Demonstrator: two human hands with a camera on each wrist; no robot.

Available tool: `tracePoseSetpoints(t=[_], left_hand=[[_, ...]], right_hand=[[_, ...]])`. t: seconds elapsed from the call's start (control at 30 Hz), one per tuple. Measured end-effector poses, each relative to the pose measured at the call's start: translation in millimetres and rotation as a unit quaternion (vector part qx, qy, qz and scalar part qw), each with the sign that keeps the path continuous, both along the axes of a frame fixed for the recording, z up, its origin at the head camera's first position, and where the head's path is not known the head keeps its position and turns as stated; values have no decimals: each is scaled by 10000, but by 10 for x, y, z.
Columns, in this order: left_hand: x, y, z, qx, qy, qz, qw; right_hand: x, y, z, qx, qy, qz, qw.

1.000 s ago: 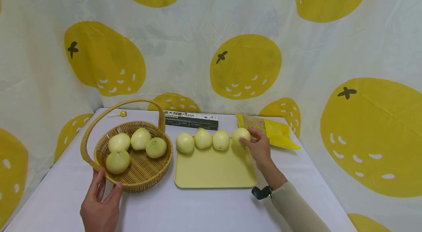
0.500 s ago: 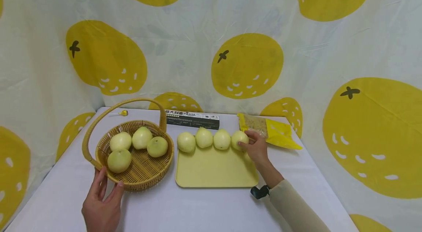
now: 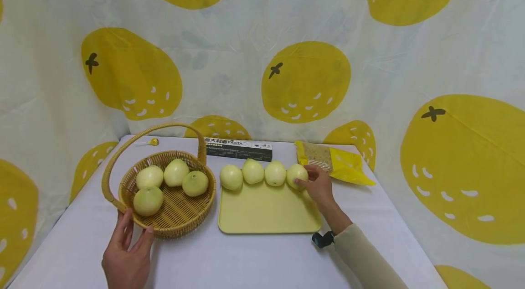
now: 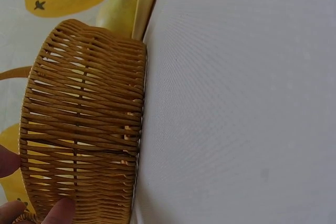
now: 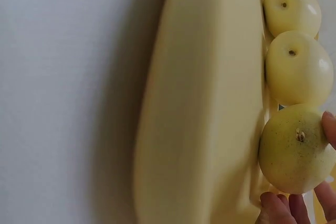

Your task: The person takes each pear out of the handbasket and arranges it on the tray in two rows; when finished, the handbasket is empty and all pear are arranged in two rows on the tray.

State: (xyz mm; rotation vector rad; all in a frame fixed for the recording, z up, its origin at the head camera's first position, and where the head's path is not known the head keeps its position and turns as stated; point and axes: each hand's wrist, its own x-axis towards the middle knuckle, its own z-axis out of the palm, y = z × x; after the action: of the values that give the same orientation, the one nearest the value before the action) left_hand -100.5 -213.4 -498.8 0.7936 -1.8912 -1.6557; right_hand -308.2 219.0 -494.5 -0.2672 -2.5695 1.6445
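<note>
My left hand [image 3: 127,252] holds the near left side of a round wicker basket [image 3: 184,229], with thumb and fingers at its rim and outer wall. Inside the basket lie several pale green-yellow pears [image 3: 147,201]. With my right hand [image 3: 321,187] I grip the rightmost pear [image 3: 297,176] between thumb and fingers, at the far right corner of a yellow tray [image 3: 268,214]. In the right wrist view that pear [image 5: 294,150] shows its speckled end, fingertips on its side and below it. Three other pears [image 3: 275,173] sit beside it in a row along the tray's far edge.
Behind the tray lies a dark pasta box [image 3: 239,150]. A yellow bag [image 3: 348,164] rests beyond my right hand, and a yellow-headed lollipop [image 3: 153,141] is at the back left. The basket's tall handle [image 3: 107,179] arches over it. A fruit-print curtain [image 3: 229,74] closes off the back.
The pear in my right hand has moved slightly left and down, close against the row of pears. My left hand stays at the basket.
</note>
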Motion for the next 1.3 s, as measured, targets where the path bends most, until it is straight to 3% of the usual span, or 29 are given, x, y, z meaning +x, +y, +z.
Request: tracePoseSetpoints(t=[0.2,0.4,0.83,1.07,1.3], left_hand=[[15,-22,-1,-86,-121,14,9999],[11,-29,-3,-117,-109,19,9999],[8,-42,-24,-29,-168,-1,9999],[4,-36,-17,23,-171,-16,9998],[-7,-22,-16,88,-135,-7,9999]], right_hand=[[33,27,-21,-76,-105,-31,9999],[91,0,61,-138,25,-130,9998],[299,-302,377,39,1055,124,9943],[432,-522,491,182,1836,420,9819],[524,-733,547,248,2233,720,9718]])
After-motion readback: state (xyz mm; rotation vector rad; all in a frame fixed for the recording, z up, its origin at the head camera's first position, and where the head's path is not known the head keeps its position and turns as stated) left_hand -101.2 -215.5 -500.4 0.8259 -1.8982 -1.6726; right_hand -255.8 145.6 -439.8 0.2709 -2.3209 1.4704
